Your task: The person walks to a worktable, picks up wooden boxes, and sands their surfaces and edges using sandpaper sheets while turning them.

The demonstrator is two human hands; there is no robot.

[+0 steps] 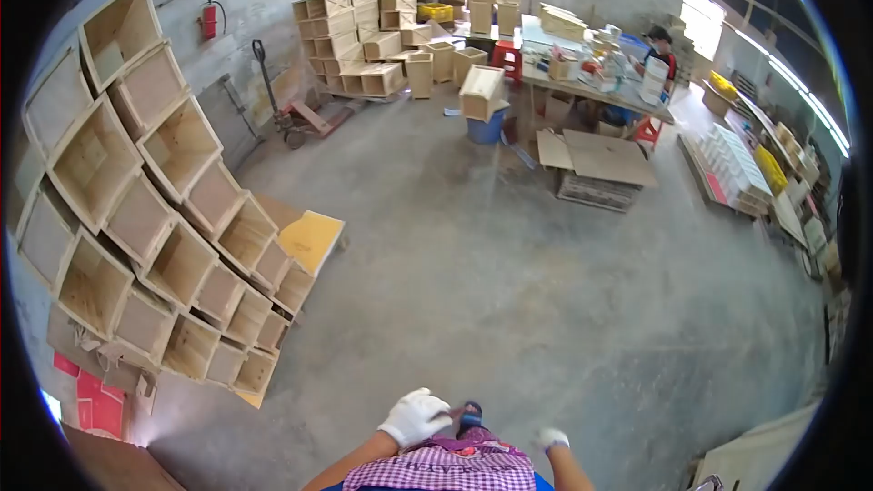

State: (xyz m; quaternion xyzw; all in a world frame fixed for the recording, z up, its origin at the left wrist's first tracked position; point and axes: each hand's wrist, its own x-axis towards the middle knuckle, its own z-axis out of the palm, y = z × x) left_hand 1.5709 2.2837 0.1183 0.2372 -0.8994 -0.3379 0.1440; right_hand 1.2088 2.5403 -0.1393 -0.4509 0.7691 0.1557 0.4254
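My left hand, in a white glove, hangs in front of the purple checked apron at the bottom centre. Its fingers are loosely bent and apart from the palm, and no object shows in them. My right hand, also gloved in white, is at the apron's right side. Its fingers are blurred and partly turned away, so their position is unclear. A dark sandal shows on the floor just beyond my left hand.
Stacked wooden boxes rise on the left. A pallet jack stands by the wall. Ahead are a worktable with a seated person, a blue bin and stacked cardboard. A white stack lies right.
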